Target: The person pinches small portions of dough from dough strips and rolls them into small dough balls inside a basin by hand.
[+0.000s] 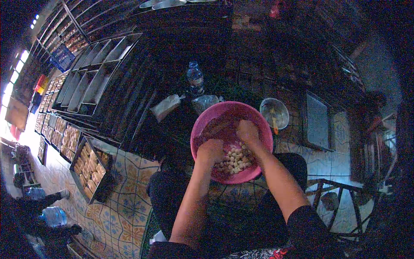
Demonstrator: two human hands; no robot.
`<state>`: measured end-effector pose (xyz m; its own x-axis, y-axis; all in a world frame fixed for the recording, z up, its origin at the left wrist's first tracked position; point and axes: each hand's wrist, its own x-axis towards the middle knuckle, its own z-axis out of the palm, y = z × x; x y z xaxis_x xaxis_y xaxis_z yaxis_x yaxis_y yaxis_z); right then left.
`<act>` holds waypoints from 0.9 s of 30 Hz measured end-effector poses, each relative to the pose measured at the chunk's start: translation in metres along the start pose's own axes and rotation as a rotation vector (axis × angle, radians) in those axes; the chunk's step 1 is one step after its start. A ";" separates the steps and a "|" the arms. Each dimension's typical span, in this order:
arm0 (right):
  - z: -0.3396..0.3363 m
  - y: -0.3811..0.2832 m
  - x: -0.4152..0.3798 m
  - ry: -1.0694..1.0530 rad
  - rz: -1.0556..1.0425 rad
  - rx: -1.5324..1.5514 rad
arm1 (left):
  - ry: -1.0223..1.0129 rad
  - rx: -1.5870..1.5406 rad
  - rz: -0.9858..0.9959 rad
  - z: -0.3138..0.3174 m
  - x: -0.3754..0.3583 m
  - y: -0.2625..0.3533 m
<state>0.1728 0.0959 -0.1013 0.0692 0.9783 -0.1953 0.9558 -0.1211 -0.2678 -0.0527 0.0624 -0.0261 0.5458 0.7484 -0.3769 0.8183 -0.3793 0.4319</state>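
Observation:
A pink basin (196,129) sits in front of me, between my knees. Small pale round pieces (235,160) lie in its lower part, with darker material behind them. My left hand (210,152) is inside the basin at the left, its fingers curled and blurred; what they hold, if anything, is hidden. Farther back on the right, my right hand (248,131) reaches into the basin with its fingertips out of sight. Behind the basin are a plastic bottle (195,80) and two plastic bags, the left one (166,106) pale. A metal bowl (280,113) with an orange-handled tool stands to the right.
Metal trays (88,82) are stacked at the left. A tray of long bread-like pieces (89,170) rests on the tiled floor (125,203). A person's legs and large water bottles (54,216) are at the lower left. A metal frame (340,203) stands at the right.

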 end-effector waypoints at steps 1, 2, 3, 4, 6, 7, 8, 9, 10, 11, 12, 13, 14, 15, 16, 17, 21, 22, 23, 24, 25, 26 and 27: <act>0.002 -0.003 -0.006 0.110 -0.010 0.014 | -0.001 -0.008 -0.020 -0.001 -0.001 0.003; 0.002 -0.006 -0.009 0.220 -0.021 0.027 | -0.001 -0.017 -0.040 -0.003 -0.002 0.004; -0.001 -0.005 -0.007 0.218 -0.020 0.027 | -0.003 -0.018 -0.040 -0.001 -0.001 0.003; -0.007 -0.002 0.001 0.132 0.023 0.042 | -0.008 -0.005 -0.029 0.002 0.000 0.001; -0.012 0.016 0.022 0.044 0.064 0.054 | -0.013 0.006 -0.018 0.009 0.006 -0.004; -0.005 0.040 0.038 -0.088 -0.048 0.047 | -0.002 -0.010 -0.032 0.016 0.012 -0.008; -0.001 0.052 0.046 -0.219 -0.160 0.040 | 0.009 -0.025 -0.045 0.019 0.015 -0.010; -0.012 0.048 0.040 -0.219 -0.159 0.038 | 0.011 -0.027 -0.043 0.018 0.015 -0.007; -0.036 0.038 0.026 -0.128 -0.246 0.087 | 0.068 -0.130 -0.076 0.016 0.014 -0.001; -0.062 0.026 0.011 -0.037 -0.332 0.134 | 0.126 -0.234 -0.108 0.015 0.015 0.003; -0.088 0.011 -0.002 -0.038 -0.330 0.131 | 0.126 -0.238 -0.105 0.019 0.020 0.004; -0.114 -0.005 -0.016 -0.151 -0.154 0.200 | 0.173 -0.229 -0.042 0.025 0.027 0.003; -0.127 -0.011 -0.024 -0.263 0.025 0.268 | 0.218 -0.221 0.021 0.029 0.032 0.004; -0.123 -0.003 -0.023 -0.262 0.030 0.268 | 0.215 -0.222 0.025 0.030 0.034 0.007; -0.117 0.007 -0.021 -0.251 -0.049 0.277 | 0.235 -0.287 0.061 0.031 0.034 0.008; -0.111 0.016 -0.019 -0.239 -0.129 0.286 | 0.256 -0.351 0.096 0.031 0.035 0.010; -0.144 -0.003 -0.046 -0.361 -0.021 0.615 | 0.555 -0.649 0.282 0.010 0.024 0.035; -0.146 -0.002 -0.051 -0.431 0.036 0.734 | 0.412 -0.883 0.268 0.002 0.025 0.042; -0.148 -0.001 -0.056 -0.501 0.098 0.854 | 0.258 -1.113 0.250 -0.006 0.025 0.048; -0.151 0.001 -0.063 -0.498 0.104 0.856 | 0.251 -1.113 0.252 -0.019 0.019 0.054; -0.155 0.003 -0.070 -0.454 0.075 0.922 | 0.202 -0.977 0.182 -0.036 0.009 0.058; -0.158 0.003 -0.075 -0.410 0.044 0.987 | 0.156 -0.841 0.113 -0.044 0.004 0.059; -0.161 0.003 -0.081 -0.408 0.047 0.988 | 0.257 -0.697 0.165 -0.040 0.004 0.059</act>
<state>0.2163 0.0434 0.0654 -0.1754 0.8611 -0.4771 0.2872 -0.4188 -0.8615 -0.0095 0.0649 0.0312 0.5223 0.8473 -0.0961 0.3795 -0.1300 0.9160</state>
